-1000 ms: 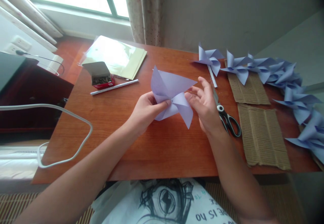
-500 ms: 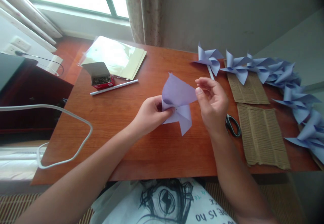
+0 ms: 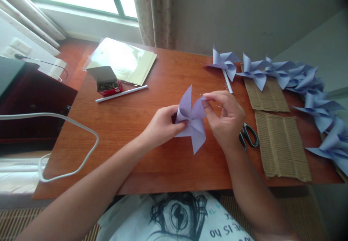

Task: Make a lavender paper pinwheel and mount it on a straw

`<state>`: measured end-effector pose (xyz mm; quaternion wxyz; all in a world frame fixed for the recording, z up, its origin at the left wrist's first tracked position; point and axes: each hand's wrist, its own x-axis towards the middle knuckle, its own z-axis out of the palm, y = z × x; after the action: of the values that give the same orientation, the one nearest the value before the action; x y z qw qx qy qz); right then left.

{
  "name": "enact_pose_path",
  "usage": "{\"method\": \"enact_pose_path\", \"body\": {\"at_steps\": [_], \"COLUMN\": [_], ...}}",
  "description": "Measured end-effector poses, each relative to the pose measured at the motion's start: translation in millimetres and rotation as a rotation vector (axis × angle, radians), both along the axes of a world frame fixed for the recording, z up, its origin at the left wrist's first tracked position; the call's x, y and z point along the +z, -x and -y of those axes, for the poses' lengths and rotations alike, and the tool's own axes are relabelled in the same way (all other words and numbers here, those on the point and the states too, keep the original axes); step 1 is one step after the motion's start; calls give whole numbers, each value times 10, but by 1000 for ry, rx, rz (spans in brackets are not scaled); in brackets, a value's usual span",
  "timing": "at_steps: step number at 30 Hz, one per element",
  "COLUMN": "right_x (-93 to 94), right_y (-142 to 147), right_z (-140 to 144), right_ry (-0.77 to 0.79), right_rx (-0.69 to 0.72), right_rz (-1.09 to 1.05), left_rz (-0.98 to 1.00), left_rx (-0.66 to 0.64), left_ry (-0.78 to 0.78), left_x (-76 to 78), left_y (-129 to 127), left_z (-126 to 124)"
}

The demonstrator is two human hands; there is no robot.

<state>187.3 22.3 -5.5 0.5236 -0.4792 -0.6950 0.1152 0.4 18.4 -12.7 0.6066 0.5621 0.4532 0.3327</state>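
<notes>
A purple paper pinwheel [image 3: 197, 130] is held in the air over the middle of the table, its blades curled in toward the centre. My left hand [image 3: 165, 125] grips its left side, the thumb pressed near the centre. Between thumb and index finger, my right hand [image 3: 224, 115] pinches the tip of the upper right blade. Scissors [image 3: 250, 135] with dark handles lie beside my right wrist, partly hidden by it. Behind my right hand, a finished-looking pinwheel on a white paper stick [image 3: 227, 81] rests on the table.
Several purple pinwheels [image 3: 282, 72] line the table's right side, some over corrugated cardboard pieces [image 3: 282, 146]. At the back left are an open red box [image 3: 110, 86] of small metal pieces, a white stick [image 3: 122, 93] and a stack of paper sheets [image 3: 119, 57]. A white cable [image 3: 92, 132] loops at the left.
My right hand has moved slightly left and down and closed on a blade tip, which now curls inward. The pinwheel has turned a little in my left hand, which keeps its grip.
</notes>
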Motion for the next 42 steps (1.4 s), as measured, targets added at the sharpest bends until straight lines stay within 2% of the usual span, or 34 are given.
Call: {"method": "enact_pose_path", "body": {"at_steps": [5, 10, 21, 42], "right_x": [75, 53, 19, 56], "right_y": [-2, -28, -69, -25], "right_z": [14, -20, -59, -25], "right_ry": [-37, -99, -121, -84], "right_rx": [131, 231, 301, 272], "right_rz": [85, 224, 354, 384], "left_rz": [136, 267, 344, 409], "left_rx": [86, 146, 160, 153], "left_ry": [167, 279, 292, 269], "left_x": [38, 61, 63, 38], "left_y": [3, 29, 50, 66], "left_z": [-33, -51, -60, -65]}}
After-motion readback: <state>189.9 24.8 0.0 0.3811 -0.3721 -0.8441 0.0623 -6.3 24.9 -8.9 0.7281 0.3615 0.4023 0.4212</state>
